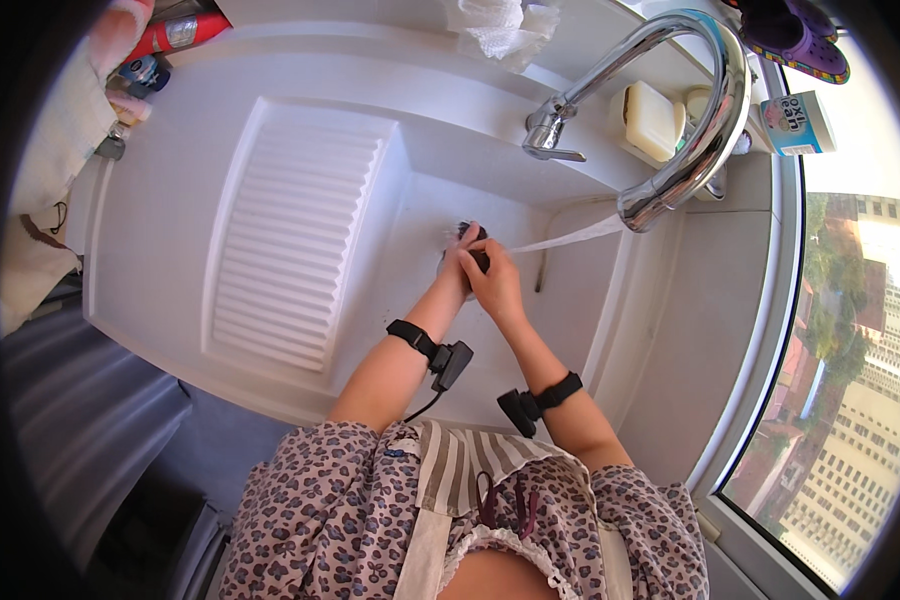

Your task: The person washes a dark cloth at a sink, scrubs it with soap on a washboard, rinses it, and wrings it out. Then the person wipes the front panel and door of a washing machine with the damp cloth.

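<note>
Over the basin of a white laundry sink [420, 202], both of my hands meet at a small dark object [479, 260], whose kind I cannot tell. My left hand [461, 255] is closed around it from the left and below, partly hidden. My right hand [497, 277] grips it from the right, thumb and fingers bent over it. A stream of water [570, 238] runs from the spout of a chrome faucet [637, 206] towards my hands, and some splashes beyond them. Black straps with small devices sit on both forearms.
A ribbed washboard [292, 240] is moulded into the sink's left part. Bars of soap [649, 124] lie behind the faucet, beside a white-and-blue tub [795, 124]. Purple clogs [795, 41] stand at the upper right by the window. Crumpled white plastic [506, 30] lies at the back ledge.
</note>
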Action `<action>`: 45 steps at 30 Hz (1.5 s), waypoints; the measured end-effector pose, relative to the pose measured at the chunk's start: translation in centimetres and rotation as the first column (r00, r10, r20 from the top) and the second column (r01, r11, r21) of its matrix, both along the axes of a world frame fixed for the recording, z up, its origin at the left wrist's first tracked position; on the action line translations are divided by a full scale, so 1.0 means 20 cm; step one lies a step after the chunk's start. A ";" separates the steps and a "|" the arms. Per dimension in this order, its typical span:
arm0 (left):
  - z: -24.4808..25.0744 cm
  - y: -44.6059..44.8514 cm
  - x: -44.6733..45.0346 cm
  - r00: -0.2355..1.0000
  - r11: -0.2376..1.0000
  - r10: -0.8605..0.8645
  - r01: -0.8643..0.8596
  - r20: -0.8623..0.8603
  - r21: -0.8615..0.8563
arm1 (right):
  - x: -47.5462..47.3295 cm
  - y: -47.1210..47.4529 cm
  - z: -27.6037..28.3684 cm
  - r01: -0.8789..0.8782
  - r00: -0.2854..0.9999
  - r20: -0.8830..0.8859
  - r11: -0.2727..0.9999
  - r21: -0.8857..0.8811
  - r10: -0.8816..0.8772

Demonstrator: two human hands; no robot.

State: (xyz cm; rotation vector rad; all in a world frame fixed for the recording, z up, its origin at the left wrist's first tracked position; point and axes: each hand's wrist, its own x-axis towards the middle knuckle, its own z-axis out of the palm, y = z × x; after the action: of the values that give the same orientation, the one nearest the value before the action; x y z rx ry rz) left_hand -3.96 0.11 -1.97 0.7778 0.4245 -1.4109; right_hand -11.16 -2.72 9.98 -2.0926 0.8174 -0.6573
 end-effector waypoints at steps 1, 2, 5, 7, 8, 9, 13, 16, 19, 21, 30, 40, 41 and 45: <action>0.02 0.02 -0.01 0.997 1.000 0.012 -0.011 -0.082 0.010 | 0.02 -0.02 0.00 0.093 0.980 -0.183 0.991 0.094 -0.074; 0.20 -0.02 -0.07 1.000 0.995 0.009 -0.011 0.021 0.098 | 0.01 -0.07 -0.01 0.220 0.915 -0.375 0.962 0.163 -0.146; 0.49 -0.06 -0.09 0.974 0.967 -0.103 0.051 0.202 0.249 | -0.12 -0.31 -0.30 0.405 0.852 -0.486 0.832 0.378 -0.194; 0.55 -0.07 -0.05 0.960 0.968 -0.115 0.050 0.256 0.245 | -0.17 -0.37 -0.39 0.413 0.906 -0.377 0.586 0.697 -0.191; 0.59 -0.06 0.01 0.972 0.978 -0.144 0.111 0.186 0.176 | -0.20 -0.38 -0.38 0.363 0.928 -0.303 0.336 0.869 -0.218; 0.52 -0.05 0.07 0.946 0.983 -0.151 0.115 0.285 0.140 | -0.20 -0.37 -0.33 0.256 0.940 -0.231 0.069 0.964 -0.251; 0.40 0.05 0.21 0.861 0.959 -0.244 0.146 0.446 0.242 | -0.16 -0.37 -0.07 0.246 0.937 -0.234 0.014 0.969 -0.260; 0.27 0.14 0.24 0.730 0.943 -0.211 -0.023 0.650 0.332 | -0.19 -0.44 -0.17 0.101 0.955 -0.067 0.102 0.990 -0.290; 0.42 0.12 0.18 0.950 0.936 -0.098 -0.014 0.297 0.353 | -0.12 -0.36 -0.15 -0.012 0.924 0.073 0.162 0.987 -0.376; 0.40 0.13 0.19 0.982 0.990 -0.136 0.132 0.133 0.039 | -0.04 -0.26 -0.06 -0.067 0.935 0.125 0.183 0.981 -0.332; -0.18 0.05 0.13 0.951 0.848 -0.176 0.015 -0.255 -0.530 | 0.08 0.03 0.09 0.089 0.954 -0.299 0.945 0.315 0.009; 0.38 -0.07 0.10 0.991 0.977 -0.134 0.128 0.024 0.173 | -0.14 -0.38 -0.07 0.226 0.920 -0.348 0.482 0.846 0.179; 0.38 -0.06 0.14 0.986 0.980 -0.156 0.147 0.056 0.133 | -0.17 -0.37 0.00 0.142 0.903 -0.320 0.505 0.852 0.287; 0.40 -0.05 0.16 0.847 0.940 -0.264 0.119 0.462 0.320 | -0.26 -0.38 0.02 0.079 0.867 -0.324 0.536 0.840 0.380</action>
State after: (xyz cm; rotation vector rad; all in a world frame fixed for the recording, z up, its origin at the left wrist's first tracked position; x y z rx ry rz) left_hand -0.68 -0.81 6.08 1.4132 0.1387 -1.2828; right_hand -16.35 -10.30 10.33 -1.3567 0.9363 0.3812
